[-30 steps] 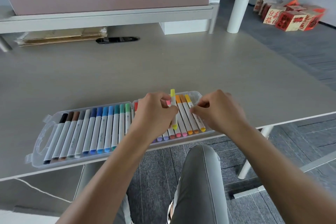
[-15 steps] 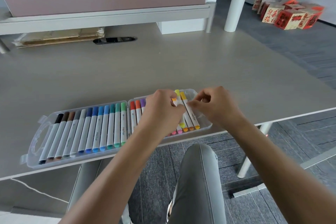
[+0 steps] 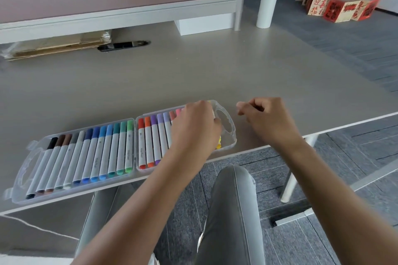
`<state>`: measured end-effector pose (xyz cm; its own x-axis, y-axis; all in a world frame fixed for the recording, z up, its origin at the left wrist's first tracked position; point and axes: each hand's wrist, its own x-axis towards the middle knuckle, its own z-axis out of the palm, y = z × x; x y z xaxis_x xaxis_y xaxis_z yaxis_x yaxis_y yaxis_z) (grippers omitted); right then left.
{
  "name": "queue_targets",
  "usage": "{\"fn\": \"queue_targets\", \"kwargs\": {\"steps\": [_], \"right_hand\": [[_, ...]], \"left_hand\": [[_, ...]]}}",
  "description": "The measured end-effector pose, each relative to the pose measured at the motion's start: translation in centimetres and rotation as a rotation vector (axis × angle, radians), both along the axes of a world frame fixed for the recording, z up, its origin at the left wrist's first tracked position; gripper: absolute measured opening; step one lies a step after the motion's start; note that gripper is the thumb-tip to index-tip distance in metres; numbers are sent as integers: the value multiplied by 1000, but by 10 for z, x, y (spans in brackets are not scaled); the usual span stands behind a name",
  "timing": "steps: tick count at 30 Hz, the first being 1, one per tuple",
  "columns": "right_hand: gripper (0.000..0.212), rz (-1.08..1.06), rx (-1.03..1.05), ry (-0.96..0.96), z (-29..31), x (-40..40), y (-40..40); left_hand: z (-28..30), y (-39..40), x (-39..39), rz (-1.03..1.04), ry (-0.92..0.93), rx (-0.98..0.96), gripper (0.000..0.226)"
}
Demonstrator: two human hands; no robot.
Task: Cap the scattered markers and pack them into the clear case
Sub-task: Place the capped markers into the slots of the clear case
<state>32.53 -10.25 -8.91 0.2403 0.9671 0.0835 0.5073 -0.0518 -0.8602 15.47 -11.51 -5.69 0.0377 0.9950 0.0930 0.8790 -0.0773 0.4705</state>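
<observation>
Clear case: lying opened flat along the near edge of the table, two halves side by side, a handle loop at each outer end. Left half: a row of capped markers lying side by side, running from black and browns through blues to greens. Right half: more capped markers, red, orange and purples showing, then pinks disappearing under my hand; a yellow end is peeking out beside my wrist. Left hand: I am reaching it in from the near side, forearm angled up to the right, back of the hand up, resting over the right-hand markers of the right half, fingers curled downward at the case's handle loop; I cannot tell whether they are gripping a marker or only pressing. Right hand: I am holding it just to the right of the case, apart from it, over bare table, fingers curled into a loose fist with thumb and forefinger tips together, holding nothing I can see. Far left: flattened cardboard lying on the table.
</observation>
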Motion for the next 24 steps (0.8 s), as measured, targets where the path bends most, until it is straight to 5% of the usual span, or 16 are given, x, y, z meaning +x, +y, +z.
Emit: {"fn": "queue_targets", "kwargs": {"steps": [6, 13, 19, 24], "right_hand": [[32, -3, -5, -80, -6, -7, 3], [31, 37, 17, -46, 0, -6, 0], [31, 44, 9, -114, 0, -9, 0], [30, 21, 2, -142, 1, -11, 2]], "left_hand": [[-17, -13, -4, -22, 3, 134, 29], [-37, -22, 4, -39, 275, 301, 32], [-24, -21, 4, -78, 450, 215, 34], [-21, -14, 5, -125, 410, 164, 26]]}}
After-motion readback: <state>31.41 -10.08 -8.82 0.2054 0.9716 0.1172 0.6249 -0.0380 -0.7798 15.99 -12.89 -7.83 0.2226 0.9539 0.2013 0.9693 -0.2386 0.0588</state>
